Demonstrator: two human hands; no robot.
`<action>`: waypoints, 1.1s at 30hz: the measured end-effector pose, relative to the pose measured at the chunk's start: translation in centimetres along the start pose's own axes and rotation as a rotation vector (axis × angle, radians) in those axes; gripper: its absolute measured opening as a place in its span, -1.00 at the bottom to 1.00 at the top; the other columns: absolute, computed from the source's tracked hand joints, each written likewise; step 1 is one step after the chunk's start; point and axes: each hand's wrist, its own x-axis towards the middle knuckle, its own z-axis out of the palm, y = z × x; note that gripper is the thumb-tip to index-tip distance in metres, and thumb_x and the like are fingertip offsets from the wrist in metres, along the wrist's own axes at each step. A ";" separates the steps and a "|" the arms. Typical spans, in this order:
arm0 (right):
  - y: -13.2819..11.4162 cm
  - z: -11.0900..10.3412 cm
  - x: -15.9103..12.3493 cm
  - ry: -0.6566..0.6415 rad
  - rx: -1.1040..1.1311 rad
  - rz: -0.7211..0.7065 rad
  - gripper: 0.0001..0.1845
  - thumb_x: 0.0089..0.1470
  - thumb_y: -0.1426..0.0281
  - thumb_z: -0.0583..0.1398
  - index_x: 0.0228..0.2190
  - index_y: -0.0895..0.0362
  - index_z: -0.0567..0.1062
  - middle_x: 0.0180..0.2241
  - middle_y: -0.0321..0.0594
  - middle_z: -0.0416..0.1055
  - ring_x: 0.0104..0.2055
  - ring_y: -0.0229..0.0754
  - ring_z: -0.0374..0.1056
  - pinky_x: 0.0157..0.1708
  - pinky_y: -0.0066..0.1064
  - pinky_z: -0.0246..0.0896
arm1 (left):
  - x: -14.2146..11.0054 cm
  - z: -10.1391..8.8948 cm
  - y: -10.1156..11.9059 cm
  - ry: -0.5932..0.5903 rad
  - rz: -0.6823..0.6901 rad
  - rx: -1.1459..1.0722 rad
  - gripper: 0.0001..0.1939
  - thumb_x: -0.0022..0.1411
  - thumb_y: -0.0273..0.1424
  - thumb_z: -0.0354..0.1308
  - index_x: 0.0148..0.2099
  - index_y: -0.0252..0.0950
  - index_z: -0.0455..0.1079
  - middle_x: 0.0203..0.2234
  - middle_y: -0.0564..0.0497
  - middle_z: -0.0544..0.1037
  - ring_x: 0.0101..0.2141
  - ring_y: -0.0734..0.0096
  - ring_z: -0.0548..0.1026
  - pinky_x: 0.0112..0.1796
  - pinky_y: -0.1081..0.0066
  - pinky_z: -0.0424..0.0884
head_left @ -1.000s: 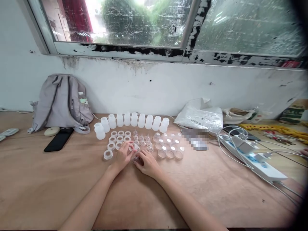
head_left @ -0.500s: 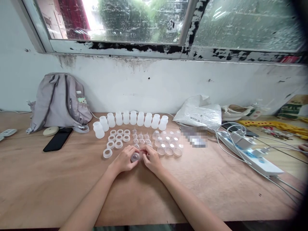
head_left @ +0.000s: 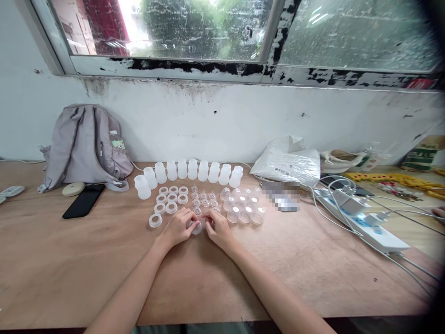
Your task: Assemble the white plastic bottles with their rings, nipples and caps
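My left hand (head_left: 179, 226) is closed around a clear bottle nipple (head_left: 197, 229) near the tabletop, its thumb and fingers covering most of it. Close beside it on the right, my right hand (head_left: 218, 227) has its fingers bent inward; whatever is between them is hidden. Just beyond the hands stand several clear nipples (head_left: 205, 203). White collar rings (head_left: 171, 207) lie in rows to the left. Clear domed caps (head_left: 244, 217) are grouped at the right. An arc of frosted waisted bottles (head_left: 192, 170) stands upright behind them all.
A grey backpack (head_left: 85, 144), black phone (head_left: 83, 202) and round beige case (head_left: 73, 189) occupy the left. To the right are a white plastic package (head_left: 288, 160) and a power strip (head_left: 365, 227) with tangled cables. Another person's hand (head_left: 438, 212) shows at the right edge.
The left hand's thumb and fingers have shifted over the nipple, which is more covered now and tipped differently. My right hand has stayed almost in place.
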 end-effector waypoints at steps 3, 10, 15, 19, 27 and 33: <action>-0.3 -0.2 0.0 0.007 0.029 -0.013 -0.72 -0.19 0.60 -0.02 -0.38 0.14 0.34 -0.48 -0.26 0.28 -0.44 -0.26 0.19 -0.42 -0.47 0.11 | 0.2 0.7 -0.2 0.065 -0.123 -0.196 -0.84 0.16 -0.31 -0.06 -0.37 -0.27 0.26 -0.52 0.06 0.36 -0.47 0.46 0.32 -0.41 0.44 0.25; -0.9 -0.3 -0.1 0.010 0.112 -0.089 -0.70 -0.15 0.58 0.01 -0.29 0.13 0.28 -0.37 -0.22 0.30 -0.39 -0.26 0.21 -0.38 -0.45 0.13 | 0.9 2.5 0.1 0.102 -0.309 -0.684 -0.74 0.13 -0.19 -0.04 -0.39 -0.30 0.20 -0.56 0.09 0.32 -0.56 0.55 0.29 -0.53 0.52 0.24; -0.3 0.4 0.0 0.092 0.069 0.009 -0.93 -0.10 0.51 0.03 -0.46 0.12 0.22 -0.55 -0.34 0.19 -0.56 -0.32 0.11 -0.53 -0.49 0.05 | 0.7 2.5 0.7 0.168 -0.365 -0.654 -0.74 0.16 -0.19 -0.08 -0.26 -0.29 0.23 -0.50 0.07 0.37 -0.58 0.55 0.31 -0.53 0.51 0.27; -0.1 0.4 0.3 0.112 0.073 0.086 -0.91 -0.13 0.50 0.04 -0.51 0.11 0.15 -0.59 -0.38 0.12 -0.58 -0.32 0.07 -0.55 -0.49 0.01 | 0.3 1.9 1.5 0.146 -0.253 -0.514 -0.78 0.17 -0.25 -0.07 -0.24 -0.28 0.26 -0.43 0.03 0.42 -0.43 0.46 0.40 -0.42 0.48 0.32; -0.3 0.1 0.8 0.075 0.217 0.226 -0.88 -0.21 0.50 0.04 -0.56 0.10 0.13 -0.61 -0.41 0.10 -0.56 -0.32 0.06 -0.55 -0.49 -0.04 | 0.1 2.2 1.3 0.099 -0.064 -0.228 -0.91 0.14 -0.41 -0.06 -0.28 -0.28 0.22 -0.47 0.04 0.39 -0.45 0.48 0.38 -0.43 0.49 0.30; 0.2 0.4 1.0 0.077 0.295 0.239 -0.87 -0.26 0.52 0.04 -0.59 0.11 0.12 -0.63 -0.44 0.07 -0.57 -0.34 0.02 -0.56 -0.51 -0.07 | 0.0 2.6 1.0 0.093 -0.012 -0.140 -0.90 0.12 -0.46 -0.09 -0.28 -0.28 0.20 -0.46 0.04 0.38 -0.48 0.49 0.36 -0.42 0.47 0.29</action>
